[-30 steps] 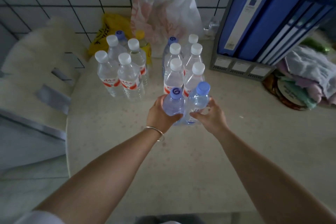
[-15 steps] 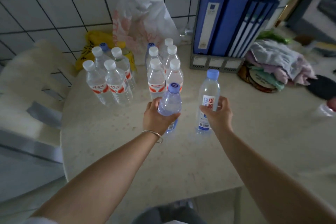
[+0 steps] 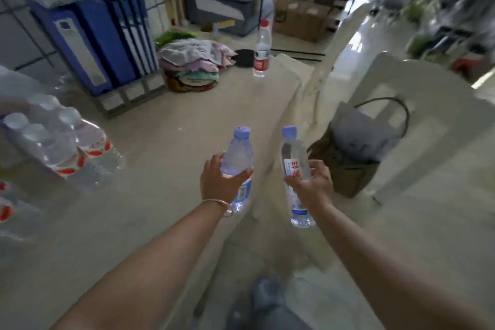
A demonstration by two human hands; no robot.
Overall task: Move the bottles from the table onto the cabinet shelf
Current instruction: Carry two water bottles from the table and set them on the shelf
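Both forearms reach forward from six o'clock. The left hand (image 3: 218, 182) curls around a blue-capped bottle (image 3: 237, 158), thumb over its front, holding it upright in the air at the table's (image 3: 150, 169) edge. At three o'clock of it, the right hand (image 3: 313, 183) wraps a taller clear bottle (image 3: 294, 169) past that edge. Blurred bottles (image 3: 61, 147) stand at nine o'clock. Farther, at twelve, one red-capped bottle (image 3: 262, 51) stands.

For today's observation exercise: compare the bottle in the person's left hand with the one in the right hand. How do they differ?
The left-hand bottle looks shorter and rounder; the right-hand bottle looks taller and slimmer. The right-hand bottle shows a white label with red characters; the left-hand bottle shows only a small label low down. The left hand wraps the bottle's middle, as does the right hand. Both are clear, blue-capped, upright and lifted.
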